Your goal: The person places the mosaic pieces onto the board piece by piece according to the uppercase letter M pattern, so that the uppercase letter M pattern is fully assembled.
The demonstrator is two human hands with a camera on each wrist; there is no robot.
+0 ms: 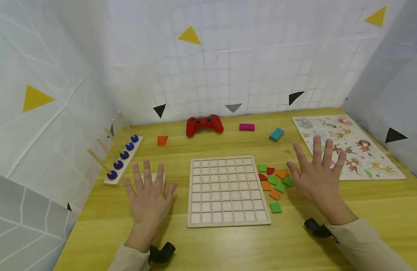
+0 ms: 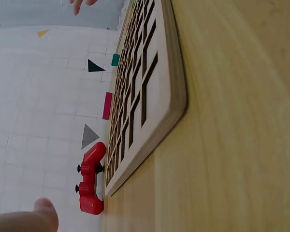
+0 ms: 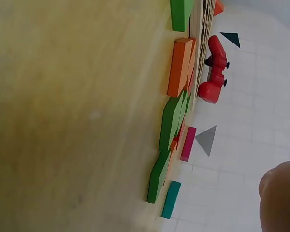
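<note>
Left hand [image 1: 148, 195] lies spread, fingers straight, lower left of frame, holding nothing; a pale flat piece [image 1: 153, 177] shows just under its fingertips, though contact is hard to tell. Right hand [image 1: 315, 174] likewise splayed and empty, right of centre, hovering beside the loose green, orange and red tiles [image 1: 275, 182]. Between the hands sits the gridded wooden board [image 1: 226, 191], cells unfilled. Judged an opening stage: nothing picked up. Next move likely calls for the right hand dropping left onto a tile and pinching it.
</note>
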